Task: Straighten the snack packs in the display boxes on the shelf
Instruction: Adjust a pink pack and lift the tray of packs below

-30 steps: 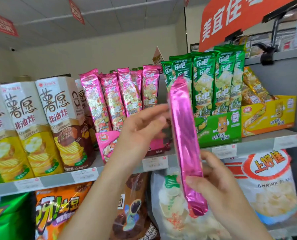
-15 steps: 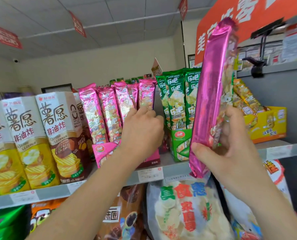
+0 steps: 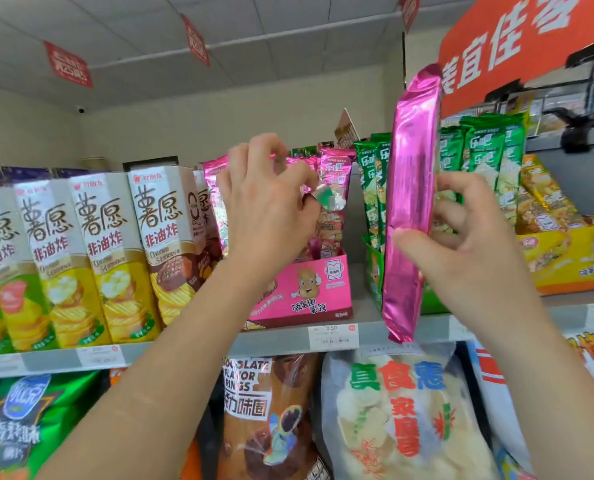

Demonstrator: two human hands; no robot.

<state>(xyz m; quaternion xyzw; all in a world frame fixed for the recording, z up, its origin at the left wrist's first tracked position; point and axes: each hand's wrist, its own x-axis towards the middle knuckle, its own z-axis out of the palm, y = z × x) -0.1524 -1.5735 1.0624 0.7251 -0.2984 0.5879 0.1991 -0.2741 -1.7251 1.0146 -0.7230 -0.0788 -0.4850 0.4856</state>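
A pink display box (image 3: 309, 289) stands on the shelf with several tall pink snack packs (image 3: 335, 174) upright in it. My left hand (image 3: 266, 206) is raised in front of those packs, its curled fingers on their tops. My right hand (image 3: 468, 254) holds one long pink pack (image 3: 410, 202) upright, in front of the green display box (image 3: 373, 271). Green packs (image 3: 482, 150) stand in that box, partly hidden by the held pack. Further right is a yellow display box (image 3: 572, 258) with leaning yellow packs (image 3: 541, 192).
Tall chip cartons (image 3: 98, 258) fill the shelf to the left of the pink box. The grey shelf edge (image 3: 278, 337) carries price tags. Large snack bags (image 3: 392, 420) hang on the shelf below. An orange sign (image 3: 517, 36) sits overhead at right.
My left hand rose from the front of the pink packs to their tops. My right hand kept the loose pink pack upright, a little further from the green box. The view came closer.
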